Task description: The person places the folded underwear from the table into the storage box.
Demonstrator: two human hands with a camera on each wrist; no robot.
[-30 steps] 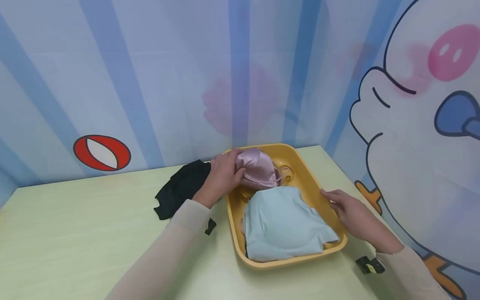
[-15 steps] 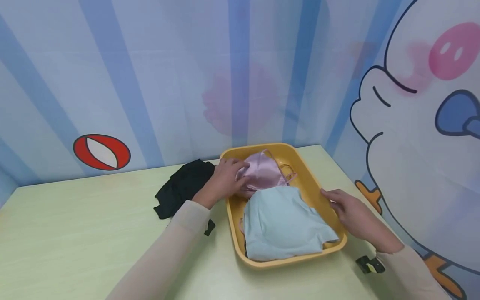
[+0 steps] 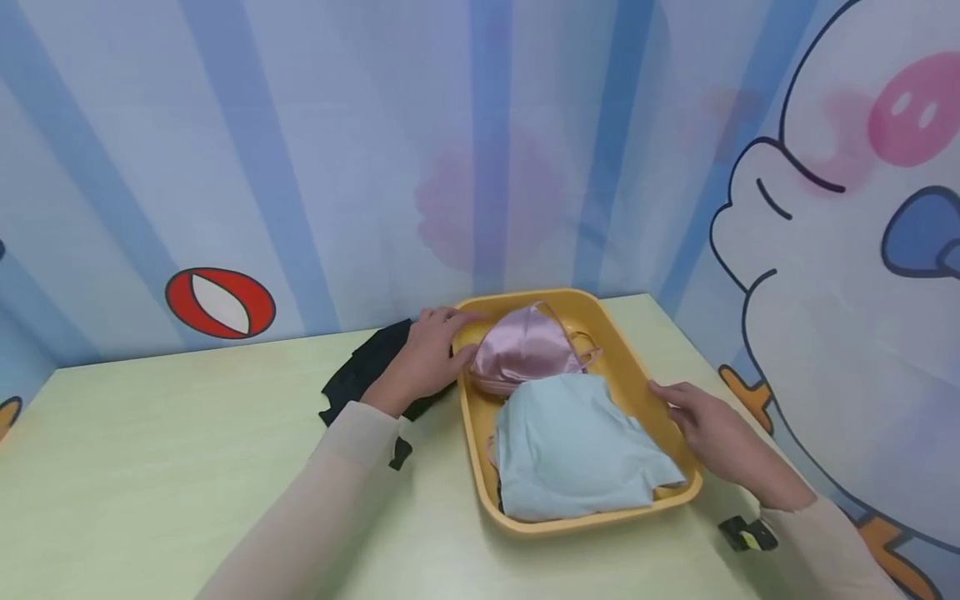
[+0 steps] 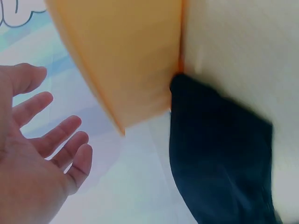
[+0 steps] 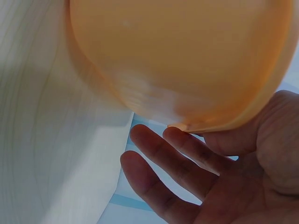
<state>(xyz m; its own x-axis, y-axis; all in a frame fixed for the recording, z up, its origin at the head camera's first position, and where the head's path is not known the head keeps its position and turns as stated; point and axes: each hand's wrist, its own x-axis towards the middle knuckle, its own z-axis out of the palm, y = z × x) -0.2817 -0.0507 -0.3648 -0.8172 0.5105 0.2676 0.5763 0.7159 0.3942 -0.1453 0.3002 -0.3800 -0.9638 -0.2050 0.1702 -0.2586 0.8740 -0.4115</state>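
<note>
A yellow tray (image 3: 626,367) sits on the pale green table (image 3: 150,450) near the right wall. In its far end lies a pink satin garment (image 3: 525,350), and a folded light blue garment (image 3: 573,446) fills the near part. My left hand (image 3: 442,333) hovers by the tray's far left corner, above a black cloth (image 3: 360,375). The left wrist view shows that hand (image 4: 42,140) with spread fingers holding nothing, beside the tray wall (image 4: 126,56) and the black cloth (image 4: 219,154). My right hand (image 3: 678,404) rests against the tray's right rim, its fingers (image 5: 187,163) straight under the tray wall (image 5: 177,56).
A blue-striped cartoon backdrop (image 3: 337,167) closes the table's far side and a duck picture (image 3: 840,250) its right side. The tray stands close to that corner. Bare tabletop stretches to the left and front of the tray.
My left hand has let go of the pink garment, which now lies spread in the tray's far end. The hand drew back left to the tray's corner. The right hand stayed put.
</note>
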